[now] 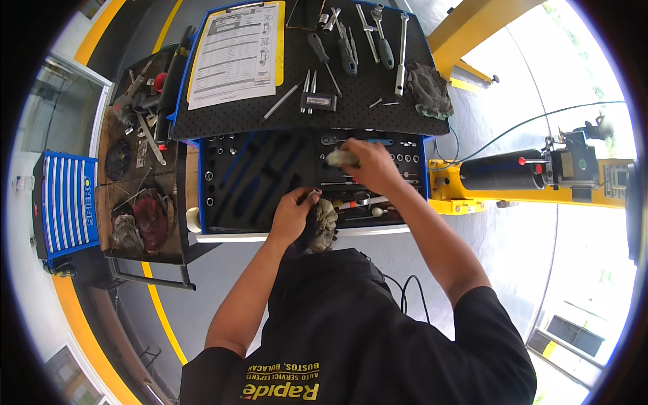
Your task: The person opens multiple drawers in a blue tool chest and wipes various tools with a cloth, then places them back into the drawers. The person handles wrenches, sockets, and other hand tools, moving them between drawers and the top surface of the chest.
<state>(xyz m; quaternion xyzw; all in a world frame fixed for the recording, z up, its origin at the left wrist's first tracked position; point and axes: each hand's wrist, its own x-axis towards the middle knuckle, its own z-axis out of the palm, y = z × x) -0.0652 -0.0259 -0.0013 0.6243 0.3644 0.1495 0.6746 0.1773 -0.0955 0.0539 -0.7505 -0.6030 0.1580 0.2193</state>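
Over the open tool drawer (226,226), my right hand (373,167) is closed around a pale, stained rag (343,158) above the right-hand tray of sockets and wrenches. My left hand (291,214) is pinched near the drawer's front edge; a small shiny piece shows at its fingertips, too small to name. A second dirty rag (325,226) hangs just right of that hand, against the drawer front; whether the hand touches it is unclear. The dark foam tray on the left has blue-edged tool recesses (251,182) and several sockets (210,175) along its left side.
On the black cart top lie a yellow clipboard with paper (233,57), screwdrivers (317,48), ratchets (383,40), a long bar (402,57) and a grey rag (430,91). A cluttered workbench (172,223) stands left; a yellow lift arm (445,196) is at right.
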